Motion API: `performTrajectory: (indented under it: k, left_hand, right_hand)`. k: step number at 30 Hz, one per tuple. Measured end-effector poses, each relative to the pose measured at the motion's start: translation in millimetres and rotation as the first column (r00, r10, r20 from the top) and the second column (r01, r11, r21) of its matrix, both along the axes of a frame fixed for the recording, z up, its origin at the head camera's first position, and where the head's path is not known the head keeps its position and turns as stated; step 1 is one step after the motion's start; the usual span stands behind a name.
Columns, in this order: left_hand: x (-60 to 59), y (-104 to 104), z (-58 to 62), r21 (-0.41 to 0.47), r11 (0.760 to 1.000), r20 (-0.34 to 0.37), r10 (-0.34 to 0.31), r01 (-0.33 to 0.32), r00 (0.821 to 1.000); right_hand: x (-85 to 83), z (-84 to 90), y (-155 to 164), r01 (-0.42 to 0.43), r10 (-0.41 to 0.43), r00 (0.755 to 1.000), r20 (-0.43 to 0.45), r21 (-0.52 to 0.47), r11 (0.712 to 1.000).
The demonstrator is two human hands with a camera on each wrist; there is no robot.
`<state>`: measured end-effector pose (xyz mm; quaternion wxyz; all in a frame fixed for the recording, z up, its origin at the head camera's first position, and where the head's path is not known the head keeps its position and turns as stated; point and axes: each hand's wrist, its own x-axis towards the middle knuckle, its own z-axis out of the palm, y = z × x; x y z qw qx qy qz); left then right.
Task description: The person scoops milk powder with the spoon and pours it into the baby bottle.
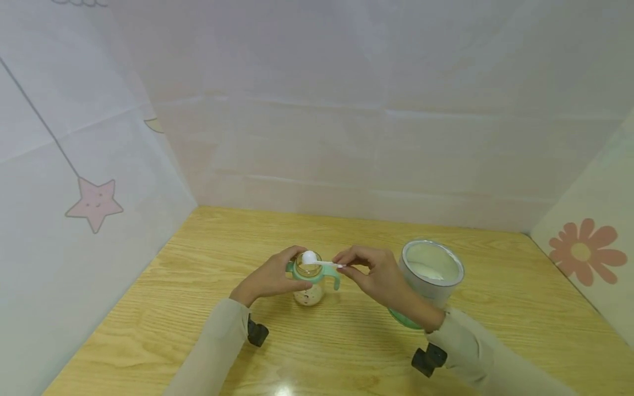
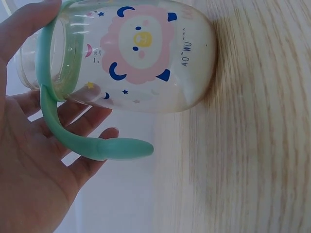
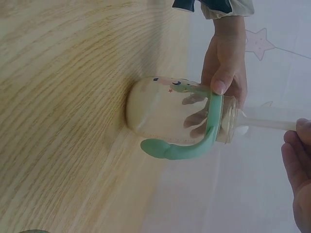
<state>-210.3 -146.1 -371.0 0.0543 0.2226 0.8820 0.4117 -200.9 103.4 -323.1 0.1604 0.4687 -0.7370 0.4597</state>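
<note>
Right hand (image 1: 378, 278) pinches white plastic scoop (image 1: 317, 260), handle lying sideways, bowl directly over clear green-handled bottle (image 1: 309, 281) gripped by left hand (image 1: 269, 278), mid-desk.

the only writing that can be read is on the baby bottle (image 2: 146, 58): the letters "ao~wu~~~" run along its clear wall, just beside the printed pink lion face, as seen from the left wrist. a few smaller marks sit near the lion's other side, too tiny to read. the tin (image 1: 432, 271) shows no legible label.
</note>
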Motion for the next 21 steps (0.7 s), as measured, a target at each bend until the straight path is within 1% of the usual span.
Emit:
performTrajectory:
  k: [8, 16, 21]
  left_hand:
    - [-1.2, 4.3, 6.8, 0.002, 0.999, -0.015, -0.035, 0.035, 0.999]
    - [-5.4, 8.6, 15.6, -0.009, 0.999, -0.019, -0.037, 0.037, 0.999]
    - [-8.6, 13.0, 21.0, -0.015, 0.999, -0.018, -0.051, 0.051, 0.999]
  right_hand:
    - [-0.4, 4.2, 4.7, 0.029, -0.029, 0.999, -0.019, 0.004, 1.000]
    - [-1.0, 12.9, 10.4, 0.031, -0.032, 0.998, -0.047, -0.025, 0.999]
    - [0.0, 18.4, 16.4, 0.060, -0.061, 0.997, -0.054, -0.019, 0.998]
